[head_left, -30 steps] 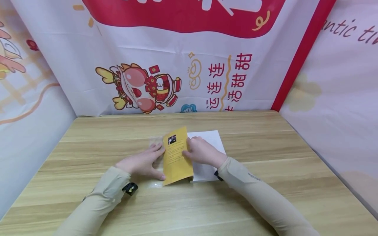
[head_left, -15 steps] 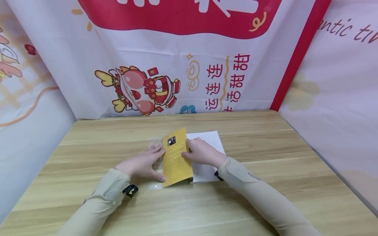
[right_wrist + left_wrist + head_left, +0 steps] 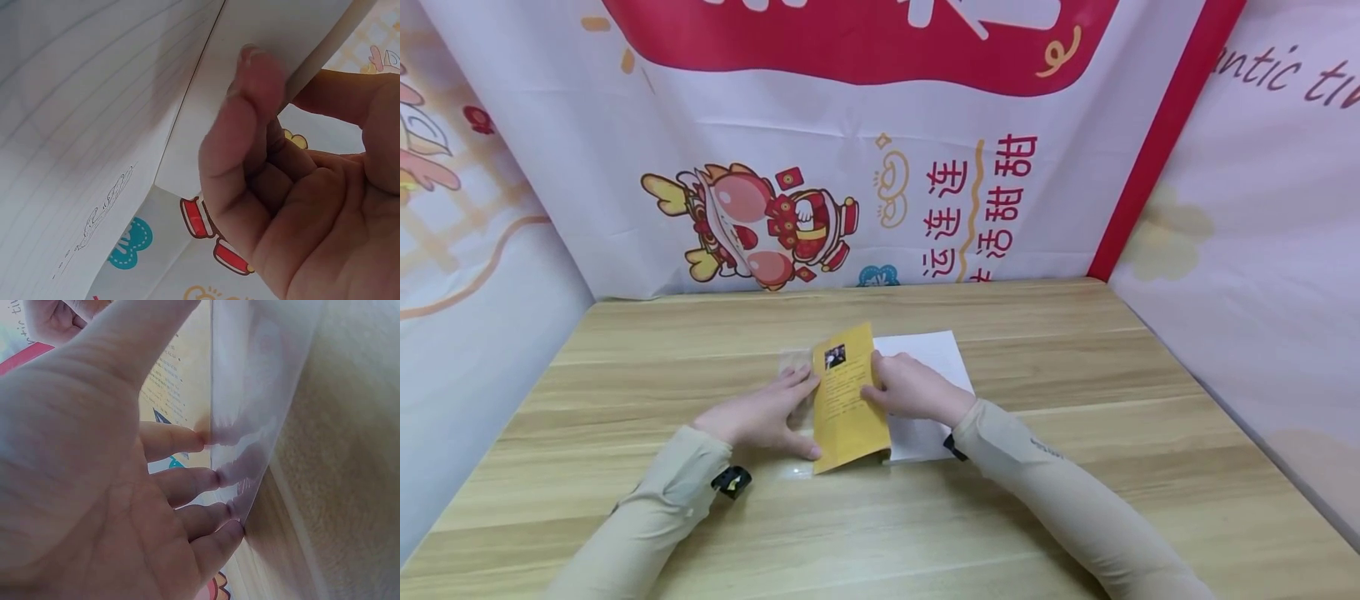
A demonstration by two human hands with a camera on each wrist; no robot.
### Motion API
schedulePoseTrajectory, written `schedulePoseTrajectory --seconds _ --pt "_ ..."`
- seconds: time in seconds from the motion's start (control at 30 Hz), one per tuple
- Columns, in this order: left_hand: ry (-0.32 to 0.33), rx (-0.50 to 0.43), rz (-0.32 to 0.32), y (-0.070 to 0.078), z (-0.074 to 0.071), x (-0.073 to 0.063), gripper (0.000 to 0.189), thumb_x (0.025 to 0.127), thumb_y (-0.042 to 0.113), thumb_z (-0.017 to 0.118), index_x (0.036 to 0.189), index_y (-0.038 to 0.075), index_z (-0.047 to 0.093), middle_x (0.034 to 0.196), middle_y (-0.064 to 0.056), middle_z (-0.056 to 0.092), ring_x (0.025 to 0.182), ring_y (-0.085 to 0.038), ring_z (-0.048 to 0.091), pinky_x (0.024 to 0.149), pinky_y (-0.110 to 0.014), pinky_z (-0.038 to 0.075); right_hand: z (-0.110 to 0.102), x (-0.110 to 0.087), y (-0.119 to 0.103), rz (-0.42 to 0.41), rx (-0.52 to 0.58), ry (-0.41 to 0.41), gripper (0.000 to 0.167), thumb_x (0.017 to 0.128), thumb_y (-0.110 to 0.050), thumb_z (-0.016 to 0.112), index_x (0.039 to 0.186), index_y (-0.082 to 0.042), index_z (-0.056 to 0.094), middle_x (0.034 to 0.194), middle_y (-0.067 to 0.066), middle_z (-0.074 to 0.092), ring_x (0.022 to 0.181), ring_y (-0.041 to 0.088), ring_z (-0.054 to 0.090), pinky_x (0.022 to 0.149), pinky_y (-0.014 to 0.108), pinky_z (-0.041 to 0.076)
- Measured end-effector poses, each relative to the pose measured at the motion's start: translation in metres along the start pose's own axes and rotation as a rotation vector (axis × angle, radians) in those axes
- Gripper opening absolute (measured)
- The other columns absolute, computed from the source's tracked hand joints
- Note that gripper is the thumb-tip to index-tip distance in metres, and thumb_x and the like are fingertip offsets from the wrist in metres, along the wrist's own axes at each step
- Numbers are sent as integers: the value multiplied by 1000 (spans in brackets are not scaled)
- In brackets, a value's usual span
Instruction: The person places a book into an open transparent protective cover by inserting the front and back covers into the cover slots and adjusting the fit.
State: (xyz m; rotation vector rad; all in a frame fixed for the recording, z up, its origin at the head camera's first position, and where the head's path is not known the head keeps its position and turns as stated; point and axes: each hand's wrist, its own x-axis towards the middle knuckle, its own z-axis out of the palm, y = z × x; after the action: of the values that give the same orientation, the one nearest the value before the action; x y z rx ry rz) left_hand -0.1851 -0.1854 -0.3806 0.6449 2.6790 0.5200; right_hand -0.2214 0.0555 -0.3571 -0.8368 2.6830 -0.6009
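Wood-grain table (image 3: pixel 880 533); smooth yellow printed cover (image 3: pixel 848 433), tilted up beside white lined pages (image 3: pixel 921 437). Right hand (image 3: pixel 917 387) pinches cover edge; left hand (image 3: pixel 766 410), fingers outstretched, touches clear film (image 3: pixel 269 362).

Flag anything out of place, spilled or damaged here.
The cartoon mascot on the backdrop lies sideways, head leftward, as if hung turned. No spill or damage shows on the table around the book.

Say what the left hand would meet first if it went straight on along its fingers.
Most likely the yellow flap: in the head view, its left edge lies right by the fingertips of the left hand. Exact contact is hard to tell.
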Motion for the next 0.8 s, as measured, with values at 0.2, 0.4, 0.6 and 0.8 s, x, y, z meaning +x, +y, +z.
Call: schedulePoseTrajectory --seconds 0.2,0.4,0.6,0.8 --pt "-4 7 -4 0 0 1 118 71 63 77 155 1 22 161 -18 6 147 -36 5 116 -52 11 2 -1 -1 33 29 -16 59 99 -24 62 145 6 39 88 0 65 56 11 59 45 22 45" --pt "-9 3 -8 1 -1 1 117 72 61 78 155 1 22 161 -19 5 146 -38 4 116 -52 10 3 -2 -1 35 57 -21 62 99 -23 61 147 6 35 90 1 65 58 10 60 46 23 44" --pt "-9 4 3 2 -2 0 117 73 60 78 155 0 21 161 -20 4 146 -39 3 116 -52 10 5 -3 -2 39 62 -6 66 100 -22 60 150 7 29 93 4 66 57 10 60 47 23 46" --pt "-15 0 -4 2 -2 0 115 74 60 78 155 0 21 161 -20 6 147 -37 4 116 -50 10 7 -3 -6 48 72 0 68 101 -19 59 150 10 23 95 7 67 55 11 60 46 23 46"
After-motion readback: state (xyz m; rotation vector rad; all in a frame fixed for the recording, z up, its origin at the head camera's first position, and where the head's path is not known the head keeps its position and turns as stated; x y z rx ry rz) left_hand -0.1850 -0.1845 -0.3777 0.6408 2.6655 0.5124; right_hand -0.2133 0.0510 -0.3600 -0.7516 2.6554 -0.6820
